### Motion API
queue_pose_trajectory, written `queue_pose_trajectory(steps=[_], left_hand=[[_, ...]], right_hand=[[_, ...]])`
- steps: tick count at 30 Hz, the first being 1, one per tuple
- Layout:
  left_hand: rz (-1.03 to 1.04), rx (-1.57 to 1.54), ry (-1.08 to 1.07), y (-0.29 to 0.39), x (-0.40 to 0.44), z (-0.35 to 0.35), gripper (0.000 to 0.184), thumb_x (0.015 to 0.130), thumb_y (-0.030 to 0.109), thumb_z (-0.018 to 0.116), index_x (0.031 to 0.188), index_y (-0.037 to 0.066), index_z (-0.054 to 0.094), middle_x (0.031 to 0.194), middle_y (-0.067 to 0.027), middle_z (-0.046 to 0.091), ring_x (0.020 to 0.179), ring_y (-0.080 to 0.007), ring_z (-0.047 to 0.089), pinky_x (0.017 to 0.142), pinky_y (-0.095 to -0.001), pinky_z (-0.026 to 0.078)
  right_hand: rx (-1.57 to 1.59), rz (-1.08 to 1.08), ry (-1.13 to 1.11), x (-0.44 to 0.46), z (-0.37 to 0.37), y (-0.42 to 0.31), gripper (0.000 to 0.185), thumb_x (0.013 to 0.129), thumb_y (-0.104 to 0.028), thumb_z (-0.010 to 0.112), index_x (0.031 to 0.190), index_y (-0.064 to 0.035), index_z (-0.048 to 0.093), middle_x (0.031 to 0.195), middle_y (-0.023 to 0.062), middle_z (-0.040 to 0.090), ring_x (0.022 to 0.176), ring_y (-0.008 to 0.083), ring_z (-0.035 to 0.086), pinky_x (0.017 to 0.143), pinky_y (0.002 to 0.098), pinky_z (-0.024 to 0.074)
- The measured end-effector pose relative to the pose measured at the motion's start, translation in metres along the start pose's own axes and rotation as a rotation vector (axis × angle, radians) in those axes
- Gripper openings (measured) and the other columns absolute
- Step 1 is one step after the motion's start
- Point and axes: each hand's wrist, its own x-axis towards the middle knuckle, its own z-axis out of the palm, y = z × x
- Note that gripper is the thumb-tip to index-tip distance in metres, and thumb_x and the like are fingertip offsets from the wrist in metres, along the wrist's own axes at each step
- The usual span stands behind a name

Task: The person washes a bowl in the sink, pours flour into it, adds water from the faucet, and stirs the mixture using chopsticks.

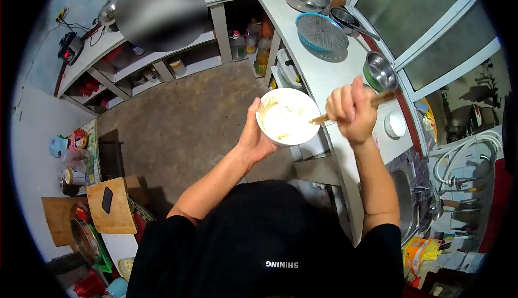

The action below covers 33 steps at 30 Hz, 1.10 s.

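Observation:
My left hand (257, 136) is wrapped round the side of a white bowl (270, 137), its thumb at the rim. The bowl is tilted towards me and has pale contents with yellowish smears on its inner wall. In my closed right hand (353, 112) is a pair of wooden chopsticks (384, 97), somewhat blurred by motion. Their tips reach to the right side of the bowl, and their thick ends stick out to the right of my fist.
On the white counter (318, 74) to the right are a blue colander (322, 32), a metal bowl (380, 71) and a small white bowl (395, 124). A sink (402, 190) lies nearer me. At left, a phone (107, 200) rests on a wooden board (121, 214).

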Motion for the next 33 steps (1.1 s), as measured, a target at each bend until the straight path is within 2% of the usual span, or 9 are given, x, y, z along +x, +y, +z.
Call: queue_pose_trajectory(steps=[4,8,9,12,15,21,26,31,33], left_hand=[[-0.027,0.036,0.025,-0.003,0.003,-0.006,0.074,0.080,0.065,0.038,0.131,0.012,0.034,0.131,-0.0103,0.041,0.118,-0.0285,0.042,0.096,-0.0469,0.036],[-0.095,0.132,0.008,-0.015,-0.009,-0.012,0.072,0.083,0.063,0.032,0.132,0.009,0.032,0.130,-0.0140,0.040,0.117,-0.0280,0.043,0.099,-0.0431,0.035],[-0.099,0.150,-0.057,-0.016,-0.013,-0.015,0.068,0.086,0.059,0.030,0.131,0.009,0.033,0.129,-0.0095,0.043,0.116,-0.0228,0.044,0.097,-0.0384,0.037],[-0.083,0.174,-0.025,-0.006,-0.029,-0.014,0.069,0.086,0.058,0.031,0.131,0.005,0.032,0.129,-0.0123,0.042,0.117,-0.0250,0.044,0.098,-0.0395,0.036],[0.005,0.136,-0.017,0.012,-0.039,-0.022,0.075,0.080,0.062,0.040,0.130,0.006,0.034,0.129,-0.0147,0.042,0.113,-0.0289,0.047,0.096,-0.0424,0.038],[0.043,-0.074,0.047,0.040,-0.052,-0.026,0.074,0.080,0.064,0.037,0.129,0.010,0.036,0.131,-0.0101,0.041,0.118,-0.0279,0.042,0.096,-0.0479,0.034],[-0.055,0.044,0.096,0.040,-0.062,-0.033,0.075,0.079,0.067,0.037,0.131,0.012,0.033,0.130,-0.0103,0.040,0.115,-0.0261,0.044,0.091,-0.0467,0.040],[-0.125,0.227,0.101,0.025,-0.070,-0.050,0.064,0.086,0.060,0.031,0.128,0.012,0.038,0.125,-0.0076,0.047,0.112,-0.0193,0.049,0.091,-0.0356,0.043],[-0.127,0.190,0.075,0.032,-0.083,-0.043,0.064,0.087,0.056,0.034,0.129,0.009,0.037,0.125,-0.0097,0.047,0.114,-0.0212,0.047,0.095,-0.0378,0.039]], right_hand=[[-0.222,0.035,-0.181,-0.013,0.032,0.007,0.054,0.096,-0.027,0.029,0.045,-0.0109,0.032,0.040,0.0007,0.030,0.038,0.0105,0.024,0.040,0.0260,0.0232],[0.148,0.215,-0.056,0.006,0.053,0.016,0.056,0.095,-0.035,0.028,0.044,-0.0114,0.029,0.040,-0.0005,0.025,0.037,0.0090,0.019,0.036,0.0232,0.0192],[0.215,0.207,-0.083,0.012,0.048,0.022,0.056,0.095,-0.038,0.027,0.045,-0.0121,0.028,0.040,-0.0012,0.024,0.037,0.0086,0.018,0.035,0.0224,0.0176],[0.226,0.140,-0.058,0.024,0.043,0.027,0.055,0.095,-0.038,0.027,0.047,-0.0120,0.027,0.042,-0.0015,0.024,0.038,0.0086,0.017,0.035,0.0221,0.0174],[0.178,0.075,-0.093,0.023,0.041,0.028,0.055,0.096,-0.035,0.023,0.047,-0.0117,0.028,0.043,-0.0004,0.026,0.038,0.0096,0.018,0.037,0.0238,0.0184],[-0.180,-0.100,-0.194,-0.002,0.077,0.040,0.054,0.096,-0.027,0.027,0.045,-0.0097,0.030,0.040,0.0020,0.031,0.038,0.0118,0.028,0.039,0.0267,0.0245],[-0.254,0.039,-0.301,0.000,0.111,0.055,0.052,0.093,-0.025,0.036,0.044,-0.0084,0.033,0.040,0.0015,0.034,0.038,0.0118,0.029,0.039,0.0266,0.0232],[0.302,0.335,-0.148,0.035,0.109,0.075,0.056,0.094,-0.039,0.031,0.045,-0.0124,0.029,0.041,-0.0017,0.024,0.038,0.0089,0.018,0.036,0.0234,0.0189],[0.433,0.343,-0.120,0.047,0.090,0.081,0.055,0.094,-0.042,0.027,0.046,-0.0144,0.027,0.042,-0.0034,0.022,0.037,0.0077,0.015,0.033,0.0202,0.0139]])
